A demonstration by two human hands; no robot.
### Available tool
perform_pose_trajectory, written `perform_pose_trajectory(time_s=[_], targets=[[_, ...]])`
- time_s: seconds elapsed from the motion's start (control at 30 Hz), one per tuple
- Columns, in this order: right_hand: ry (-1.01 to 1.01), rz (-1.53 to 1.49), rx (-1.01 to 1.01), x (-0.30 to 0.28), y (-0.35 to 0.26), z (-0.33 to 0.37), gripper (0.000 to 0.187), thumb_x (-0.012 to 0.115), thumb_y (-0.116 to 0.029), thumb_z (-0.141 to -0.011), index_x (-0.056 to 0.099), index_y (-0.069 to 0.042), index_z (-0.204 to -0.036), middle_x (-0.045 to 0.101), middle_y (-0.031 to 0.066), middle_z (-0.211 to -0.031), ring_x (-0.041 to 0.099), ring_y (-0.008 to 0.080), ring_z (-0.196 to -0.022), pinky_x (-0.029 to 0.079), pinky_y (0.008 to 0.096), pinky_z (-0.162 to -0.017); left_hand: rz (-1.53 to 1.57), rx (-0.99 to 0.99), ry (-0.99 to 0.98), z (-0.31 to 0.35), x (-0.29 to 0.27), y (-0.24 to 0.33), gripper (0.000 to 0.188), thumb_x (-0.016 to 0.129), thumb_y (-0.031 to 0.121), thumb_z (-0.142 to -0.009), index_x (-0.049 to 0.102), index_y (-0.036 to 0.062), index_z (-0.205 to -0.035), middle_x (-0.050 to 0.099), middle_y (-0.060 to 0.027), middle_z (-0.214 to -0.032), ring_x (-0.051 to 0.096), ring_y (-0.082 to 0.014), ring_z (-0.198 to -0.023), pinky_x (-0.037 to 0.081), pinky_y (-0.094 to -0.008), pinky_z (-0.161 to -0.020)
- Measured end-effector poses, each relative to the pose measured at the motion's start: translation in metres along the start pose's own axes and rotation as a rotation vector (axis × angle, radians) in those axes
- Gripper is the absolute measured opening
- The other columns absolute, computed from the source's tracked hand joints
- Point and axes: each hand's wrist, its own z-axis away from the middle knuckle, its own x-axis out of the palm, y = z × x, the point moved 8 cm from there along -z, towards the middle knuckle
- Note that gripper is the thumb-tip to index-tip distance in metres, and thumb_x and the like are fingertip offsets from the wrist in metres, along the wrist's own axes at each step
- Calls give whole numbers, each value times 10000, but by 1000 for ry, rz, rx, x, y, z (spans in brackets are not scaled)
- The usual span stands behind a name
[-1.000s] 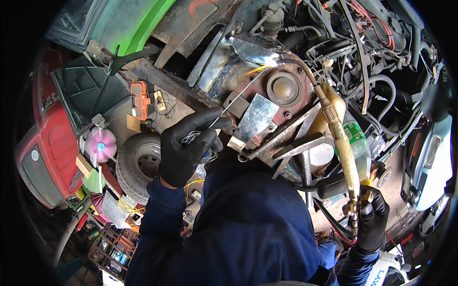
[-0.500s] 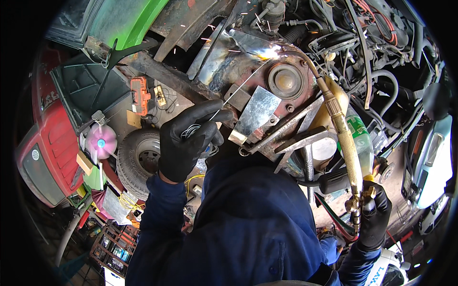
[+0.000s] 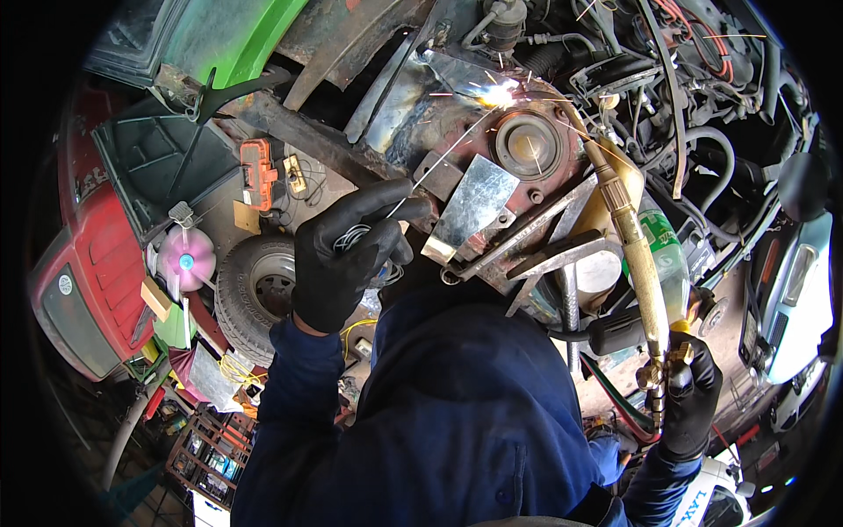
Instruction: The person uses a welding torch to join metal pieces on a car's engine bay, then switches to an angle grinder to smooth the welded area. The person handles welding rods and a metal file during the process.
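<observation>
My left hand, in a black glove, pinches a thin filler rod; the rest of the wire lies coiled at my palm. Its far tip reaches a glaring, sparking spot on the rusty strut tower of a vehicle. From the right, the brass gas torch points its curved neck at that same spot. Its rear end by the valves is in my gloved right hand. Below the round strut mount rests a loose shiny sheet metal piece. Glare hides the weld itself.
Engine hoses and cables fill the upper right. A clear green-labelled bottle and an angle grinder lie beside the torch. To the left are a tyre, a pink fan and an orange case.
The glow at the rod's tip has grown brighter, and sparks now fly in other directions. Both hands stay almost in place, still holding the rod and the torch.
</observation>
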Motion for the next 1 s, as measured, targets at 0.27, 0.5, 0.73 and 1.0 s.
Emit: perform_pose_trajectory(time_s=[0.27, 0.5, 0.73, 1.0], targets=[[37, -27, -3, 1, -4, 1, 716, 758, -593, -991, 663, 46, -1302, 763, 66, -911, 711, 105, -733, 515, 230, -626, 15, 33, -9, 0, 0, 0, 424, 662, 125, -1047, 642, -45, -1435, 800, -194, -1202, 733, -136, -798, 611, -298, -733], [-26, -7, 75, -1, -1, 2, 705, 732, -617, -997, 657, 3, -1327, 722, 67, -983, 705, 138, -774, 568, 284, -675, 26, 16, -7, 0, 0, -1, 417, 662, 118, -1047, 645, -41, -1432, 800, -191, -1207, 741, -140, -804, 614, -298, -734], [26, 47, -24, -2, -1, 0, 689, 719, -602, -1013, 658, 10, -1322, 723, 61, -954, 699, 127, -756, 561, 271, -664, -45, 24, 3, 1, 0, 1, 421, 659, 163, -1058, 642, -40, -1426, 788, -216, -1201, 725, -183, -768, 595, -343, -734], [41, 24, -40, -1, -1, 0, 668, 707, -602, -1022, 665, 0, -1309, 716, 51, -909, 678, 109, -722, 534, 254, -629, -15, 11, 19, 1, -1, -1, 429, 659, 125, -1031, 653, -43, -1426, 808, -184, -1186, 739, -144, -793, 608, -305, -723]])
